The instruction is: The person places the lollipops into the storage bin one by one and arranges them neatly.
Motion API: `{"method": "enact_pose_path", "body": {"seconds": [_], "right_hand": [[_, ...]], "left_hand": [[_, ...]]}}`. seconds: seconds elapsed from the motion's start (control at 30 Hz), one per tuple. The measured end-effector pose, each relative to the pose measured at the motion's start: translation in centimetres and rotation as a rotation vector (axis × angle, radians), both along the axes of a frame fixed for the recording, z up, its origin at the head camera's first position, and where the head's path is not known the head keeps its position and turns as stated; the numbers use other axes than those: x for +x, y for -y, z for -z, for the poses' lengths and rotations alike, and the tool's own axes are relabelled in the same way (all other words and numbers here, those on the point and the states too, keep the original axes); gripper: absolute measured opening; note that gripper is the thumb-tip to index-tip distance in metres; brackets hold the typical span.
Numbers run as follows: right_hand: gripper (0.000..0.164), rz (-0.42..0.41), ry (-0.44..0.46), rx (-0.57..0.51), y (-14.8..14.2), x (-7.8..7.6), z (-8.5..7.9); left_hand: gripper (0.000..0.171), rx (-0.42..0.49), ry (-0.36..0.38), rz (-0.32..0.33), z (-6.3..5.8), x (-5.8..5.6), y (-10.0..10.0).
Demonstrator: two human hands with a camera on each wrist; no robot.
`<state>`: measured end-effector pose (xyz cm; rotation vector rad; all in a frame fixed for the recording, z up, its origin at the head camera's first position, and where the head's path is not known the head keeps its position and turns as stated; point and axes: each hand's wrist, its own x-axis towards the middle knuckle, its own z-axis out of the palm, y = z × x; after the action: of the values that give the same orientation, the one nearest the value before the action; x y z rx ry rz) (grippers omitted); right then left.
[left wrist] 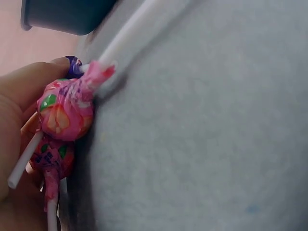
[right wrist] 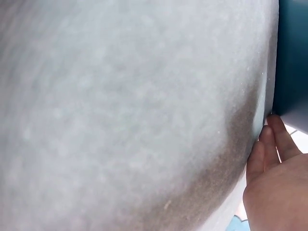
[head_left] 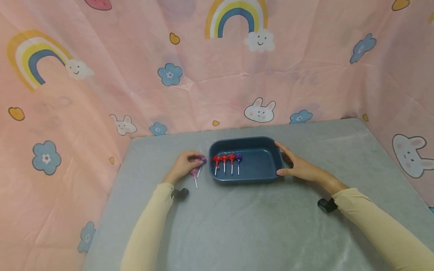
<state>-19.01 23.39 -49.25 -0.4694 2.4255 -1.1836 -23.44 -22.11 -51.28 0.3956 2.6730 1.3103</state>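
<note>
My left hand (head_left: pixel 185 165) is left of a dark blue tray (head_left: pixel 246 180), pinching a purple-wrapped lollipop (head_left: pixel 202 160) at its fingertips. Under that hand lies a pink-wrapped lollipop (head_left: pixel 194 172) with its white stick toward me. The left wrist view has two pink lollipops, one nearer (left wrist: pixel 66 115) and one lower down (left wrist: pixel 54 159), close against the fingers; the purple wrapper (left wrist: pixel 74 67) shows only in part. At the tray's right end, my right hand (head_left: pixel 301 167) rests with thumb and fingers spread and fairly straight, touching the corners. Its fingers (right wrist: pixel 276 144) meet the tray's side (right wrist: pixel 293 62) in the right wrist view.
Inside the tray's left half, three red lollipops (head_left: pixel 224 158) and a purple lollipop (head_left: pixel 239 157) stand in a row, sticks toward me. Grey cloth (head_left: pixel 244 226) covers the table. A pink patterned curtain (head_left: pixel 203 101) hangs behind and at both sides.
</note>
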Motion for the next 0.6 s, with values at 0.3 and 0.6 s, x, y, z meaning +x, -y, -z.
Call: {"method": "enact_pose_path", "body": {"seconds": [0.3, 0.6], "right_hand": [[0.103, 0.0, -0.003, 0.004, -0.1, 0.0, 0.1], [0.103, -0.004, -0.007, -0.007, -0.2, -0.1, 0.2]], "left_hand": [[0.028, -0.01, 0.026, -0.038, -0.4, 0.0, -0.2], [0.027, 0.094, 0.107, -0.067, -1.2, -0.2, 0.0]]}}
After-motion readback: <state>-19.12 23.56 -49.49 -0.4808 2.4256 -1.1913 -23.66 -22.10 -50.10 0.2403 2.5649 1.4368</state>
